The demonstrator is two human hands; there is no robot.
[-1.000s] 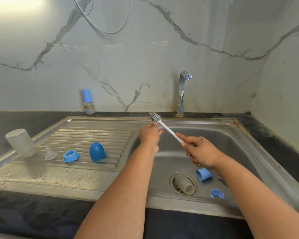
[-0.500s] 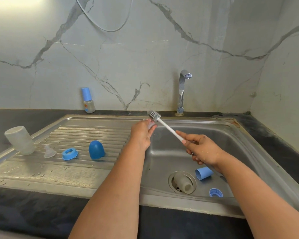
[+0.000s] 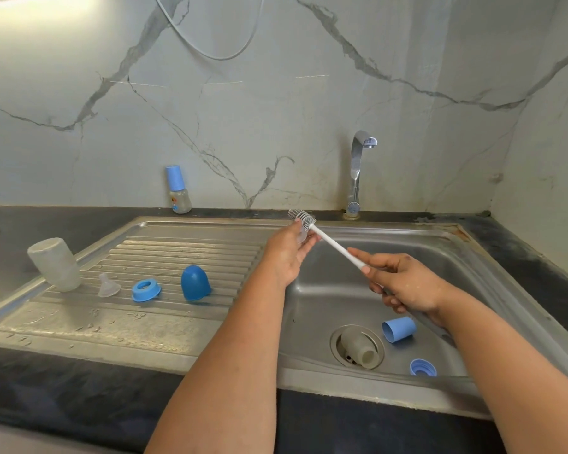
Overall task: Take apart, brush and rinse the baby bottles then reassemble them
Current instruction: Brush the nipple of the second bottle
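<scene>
Between both hands, right hand (image 3: 404,286) grips the brush (image 3: 332,242) handle; left hand (image 3: 287,253) pinches a clear teat (image 3: 300,233) (bristles just above it).

We observe a white marble-patterned wall (image 3: 276,109) with grey veining meeting a side wall (image 3: 545,142) at the right corner. We note a dark countertop (image 3: 63,394) below, bright light at upper left, and a thin cable (image 3: 210,55) looped on the wall.

Two bare forearms, left hand (image 3: 287,253), right hand (image 3: 404,285) (no sleeves)
</scene>
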